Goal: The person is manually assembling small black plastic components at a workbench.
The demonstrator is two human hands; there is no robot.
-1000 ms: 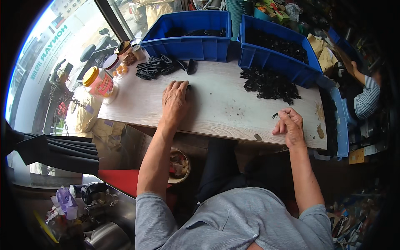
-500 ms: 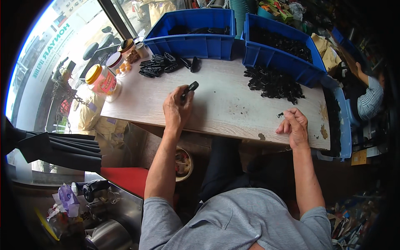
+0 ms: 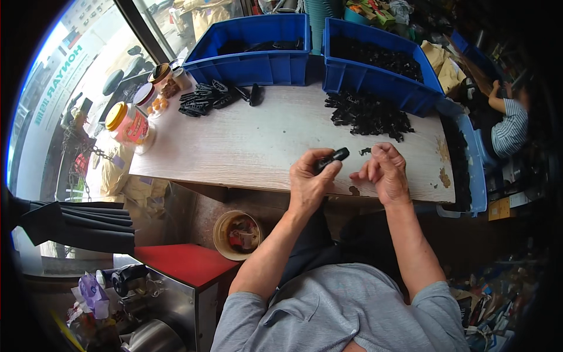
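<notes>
Fingers of the left hand wrap around a black piece; those of the right hand pinch a tiny part, both toward four o'clock over the surface. Reckoned from the hands, a co-worker near three o'clock is partly lost in shadow. Inside the left grip, the black piece's lower end is hidden; the tiny part's shape is hard to read (the fingers seem to cover one end). The black piece's long axis runs from eight to two o'clock, its blunt free end at two. Pale, wood-grained and worn in spots, the surface carries a blue bin at eleven, a second bin at one, a heap of small black pieces before it, a cluster of longer ones at ten, and a yellow-lidded jar past nine.
</notes>
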